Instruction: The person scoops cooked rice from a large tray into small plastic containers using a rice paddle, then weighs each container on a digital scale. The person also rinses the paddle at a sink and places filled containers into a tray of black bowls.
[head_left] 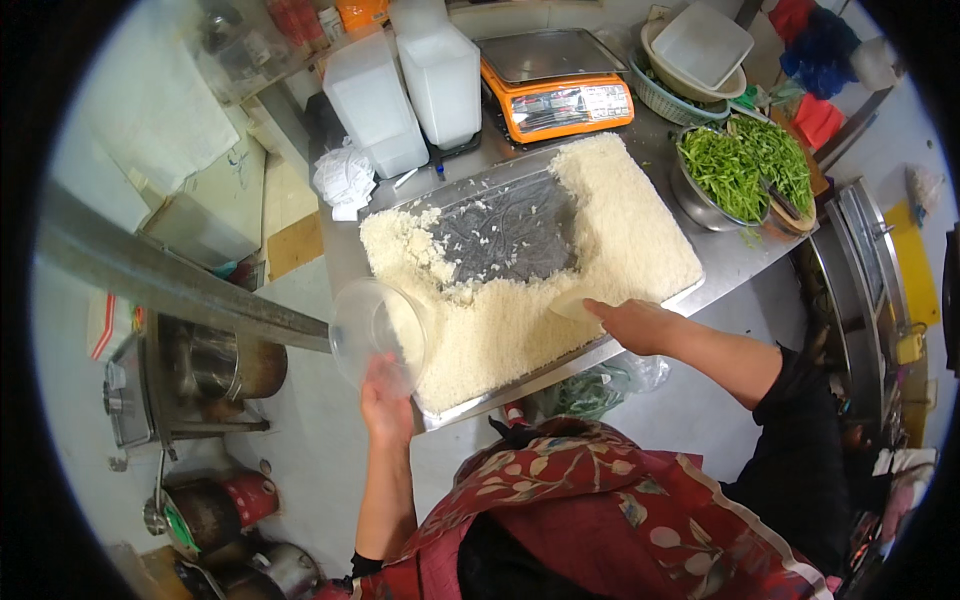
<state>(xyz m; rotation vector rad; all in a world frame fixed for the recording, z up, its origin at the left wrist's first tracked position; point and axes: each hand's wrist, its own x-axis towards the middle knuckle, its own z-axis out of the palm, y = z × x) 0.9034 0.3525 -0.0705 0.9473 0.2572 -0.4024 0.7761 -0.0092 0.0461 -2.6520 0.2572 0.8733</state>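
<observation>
White, loose rice liable to spill over silvery metal tray's near rim if pushed hard — clear plastic tub in left fingers' grip, pale flat tool in right fingers'.

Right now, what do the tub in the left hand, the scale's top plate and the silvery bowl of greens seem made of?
Tub: probably smooth clear plastic; fingers show through. Top plate: likely satin metal, from its dull grey sheen. Bowl: shiny metal, perhaps steel; bright reflections.
</observation>
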